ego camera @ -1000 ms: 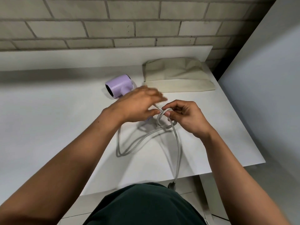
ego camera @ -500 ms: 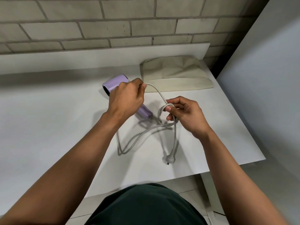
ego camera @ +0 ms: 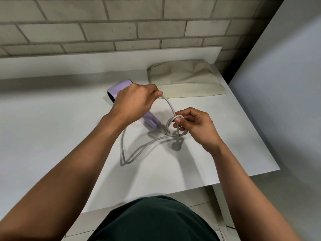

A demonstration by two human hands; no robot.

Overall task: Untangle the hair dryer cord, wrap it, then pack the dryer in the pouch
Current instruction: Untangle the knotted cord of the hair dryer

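Observation:
A lilac hair dryer (ego camera: 119,86) lies on the white table (ego camera: 52,122), mostly hidden under my left hand (ego camera: 135,101). Its grey cord (ego camera: 139,152) loops across the table and forms a knot in front of my right hand (ego camera: 196,126). My left hand pinches a strand of the cord and holds it raised above the dryer. My right hand pinches the knot's loop between thumb and fingers. The plug (ego camera: 176,146) hangs just below the knot, close to the table. A beige cloth pouch (ego camera: 185,79) lies flat behind my hands.
A brick wall (ego camera: 121,23) rises behind the table, with a raised white ledge (ego camera: 86,61) along its back. A grey panel (ego camera: 286,101) stands to the right. The table's front and right edges are close to my body.
My left hand has pulled its strand up and away from the knot. The plug end has been drawn from the table's front edge up to just below the knot.

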